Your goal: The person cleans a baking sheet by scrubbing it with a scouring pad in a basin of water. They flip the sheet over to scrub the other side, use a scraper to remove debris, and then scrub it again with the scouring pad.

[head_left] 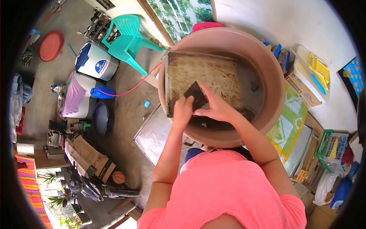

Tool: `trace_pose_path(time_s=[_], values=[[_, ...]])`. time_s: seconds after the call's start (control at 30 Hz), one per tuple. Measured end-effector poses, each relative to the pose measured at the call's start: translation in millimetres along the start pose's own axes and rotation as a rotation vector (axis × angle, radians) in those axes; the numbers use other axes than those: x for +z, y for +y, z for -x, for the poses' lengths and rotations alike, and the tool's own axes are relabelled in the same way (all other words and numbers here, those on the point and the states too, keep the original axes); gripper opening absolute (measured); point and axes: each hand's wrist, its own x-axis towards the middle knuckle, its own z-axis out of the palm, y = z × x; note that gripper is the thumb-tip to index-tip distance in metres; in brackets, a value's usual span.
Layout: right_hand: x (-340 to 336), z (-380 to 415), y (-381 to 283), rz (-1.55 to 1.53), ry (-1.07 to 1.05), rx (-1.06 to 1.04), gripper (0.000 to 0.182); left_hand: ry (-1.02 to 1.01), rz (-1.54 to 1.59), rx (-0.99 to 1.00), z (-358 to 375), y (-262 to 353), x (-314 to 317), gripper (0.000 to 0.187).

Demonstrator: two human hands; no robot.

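Note:
A large brown plastic basin (272,91) sits in front of me with dark, murky water in it. A flat rectangular tray (217,68), stained brown with a dark grimy rim, leans inside its left part. Over the tray's lower edge is a small dark square sheet, like sandpaper (196,94). My left hand (183,108) is closed on the sheet's lower left edge. At its right side is my right hand (217,106), thumb and forefinger spread apart, the fingertips near or touching the sheet. Its other fingers are partly hidden.
A green plastic chair (127,42) stands beyond the basin at left. Below the basin's left side lies a metal sheet (154,131). To the right are a cardboard box (301,89) with a white tray on it and a green crate (331,147). A basketball (118,177) rests at lower left.

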Motion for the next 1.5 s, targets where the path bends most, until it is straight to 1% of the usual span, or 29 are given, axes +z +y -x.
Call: trace_pose_path(time_s=[0.03, 0.07, 0.13, 0.17, 0.2, 0.23, 0.27, 0.3, 0.33, 0.4, 0.47, 0.5, 0.53, 0.57, 0.63, 0.77, 0.8, 0.9, 0.93, 1.03, 1.13, 1.23, 1.27, 1.37, 1.47, 1.5], values=[[3, 0, -1, -0.051, -0.02, 0.009, 0.097, -0.028, -0.129, 0.033, -1, -6, 5, 0.034], [9, 1, 8, 0.002, 0.031, -0.075, 0.09, -0.034, -0.134, 0.069, 1, -11, 11, 0.035], [11, 0, 17, -0.028, 0.002, 0.091, 0.083, -0.042, -0.141, 0.14, 14, 4, 23, 0.037], [11, -1, 18, -0.041, -0.013, 0.174, 0.08, -0.081, -0.128, 0.128, 19, 10, 25, 0.037], [12, -1, 16, -0.053, 0.044, 0.15, 0.066, -0.017, -0.12, 0.22, 18, 5, 31, 0.037], [9, -3, 13, -0.041, 0.039, 0.223, 0.063, 0.046, -0.114, 0.312, 18, 0, 35, 0.036], [5, -6, 9, -0.03, 0.036, 0.297, 0.059, 0.031, -0.144, 0.296, 18, -4, 32, 0.036], [0, -8, 7, -0.018, 0.034, 0.372, 0.056, 0.015, -0.174, 0.279, 23, 4, 25, 0.036], [1, -12, 19, 0.038, 0.076, 0.368, 0.053, -0.002, -0.204, 0.26, 24, 8, 18, 0.036], [1, -22, 55, 0.148, 0.157, 0.358, 0.049, 0.287, -0.512, 0.569, 19, -4, -6, 0.037], [-12, -32, 57, 0.109, 0.088, 0.347, 0.048, 0.572, -0.698, 0.537, 10, -17, -33, 0.04], [-18, -36, 59, 0.088, 0.051, 0.342, 0.048, 0.593, -0.674, 0.475, 4, -27, -47, 0.04], [-12, -41, 75, 0.094, 0.109, 0.218, 0.049, 0.615, -0.648, 0.412, -2, -38, -60, 0.041], [-11, -44, 91, 0.155, 0.053, 0.24, 0.051, 0.638, -0.622, 0.348, -9, -49, -69, 0.042], [-16, -53, 80, 0.283, -0.061, 0.28, 0.055, 0.558, -0.53, 0.352, -21, -63, -79, 0.042], [-4, -65, 79, 0.273, -0.04, 0.205, 0.063, 0.429, -0.461, 0.304, -47, -81, -76, 0.045], [0, -67, 80, 0.293, -0.025, 0.189, 0.066, 0.409, -0.45, 0.26, -48, -71, -73, 0.044], [16, -69, 83, 0.345, 0.034, 0.097, 0.07, 0.392, -0.372, 0.193, -59, -74, -66, 0.043], [20, -69, 84, 0.36, 0.058, 0.059, 0.071, 0.444, -0.325, 0.195, -62, -76, -60, 0.043], [28, -66, 75, 0.292, -0.008, -0.011, 0.074, 0.455, -0.251, 0.187, -60, -79, -57, 0.04], [37, -54, 55, 0.335, -0.17, -0.08, 0.071, 0.428, -0.262, 0.234, -61, -77, -59, 0.035], [31, -59, 57, 0.307, -0.042, -0.15, 0.067, 0.392, -0.287, 0.189, -63, -79, -61, 0.033], [31, -60, 62, 0.302, -0.036, -0.137, 0.064, 0.388, -0.29, 0.187, -62, -80, -61, 0.033], [31, -54, 56, 0.344, -0.182, -0.168, 0.063, 0.39, -0.293, 0.196, -62, -79, -61, 0.031], [25, -61, 63, 0.301, -0.112, -0.056, 0.062, 0.401, -0.276, 0.2, -60, -74, -60, 0.031], [26, -59, 59, 0.336, -0.155, -0.088, 0.062, 0.401, -0.277, 0.196, -60, -74, -60, 0.031]])
